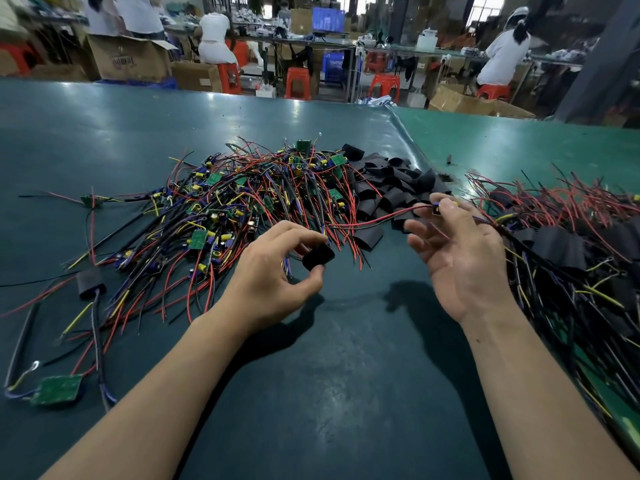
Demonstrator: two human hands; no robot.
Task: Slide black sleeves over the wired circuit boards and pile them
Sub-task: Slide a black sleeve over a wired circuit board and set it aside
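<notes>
Dark green matting [329, 375] is lying under both forearms; the left hand [273, 285] is pinching a short black sleeve [318, 257] while the right hand [460, 258] is gripping a small wired circuit board [437, 208] trailing red leads. Beyond, tangled unsleeved green boards [249, 199] are heaping beside loose black sleeves [388, 188], with sleeved ones [568, 244] piling rightward. No writing is reading clearly.

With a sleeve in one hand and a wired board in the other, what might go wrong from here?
1. The red wires trailing from the circuit board pinched in the right hand run back into the unsleeved pile; lifting could snag and drag neighbours along.
2. The black sleeve in the left hand is held only at the fingertips, so it might slip or flatten before the board enters.
3. Loose wire ends may catch on the sleeve's mouth.
</notes>
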